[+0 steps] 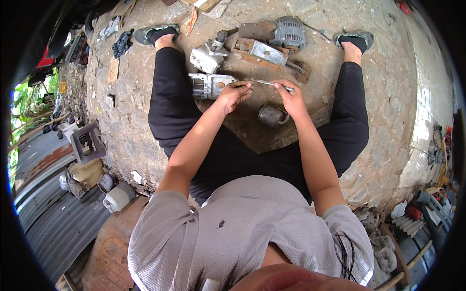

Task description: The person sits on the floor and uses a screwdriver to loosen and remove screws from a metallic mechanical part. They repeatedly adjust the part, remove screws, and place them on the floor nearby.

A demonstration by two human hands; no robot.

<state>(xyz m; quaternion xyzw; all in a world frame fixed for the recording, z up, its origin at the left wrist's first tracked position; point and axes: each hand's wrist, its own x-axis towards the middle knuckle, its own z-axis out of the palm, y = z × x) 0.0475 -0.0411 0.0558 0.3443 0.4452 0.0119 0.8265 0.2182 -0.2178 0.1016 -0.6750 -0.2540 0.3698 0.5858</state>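
Note:
Between my spread legs, both hands work close together above the ground. My left hand [235, 96] is closed in a pinch, its fingertips around something too small to make out. In the fingers of my right hand [291, 98] is a slim, pale metal tool [265, 82], its thin end pointing at my left fingertips. A silver metal casting [212, 85] lies just beyond my left hand. Below the gap between the hands stands a dirty metal mug [272, 116] with its handle toward the right.
Farther out lie another silver casting [208, 57], a rusty bracket with a metal block [262, 51] and a grey finned motor housing [290, 33]. A white jug [119, 198] and corrugated sheets [56, 208] are at the left. Clutter sits at the lower right.

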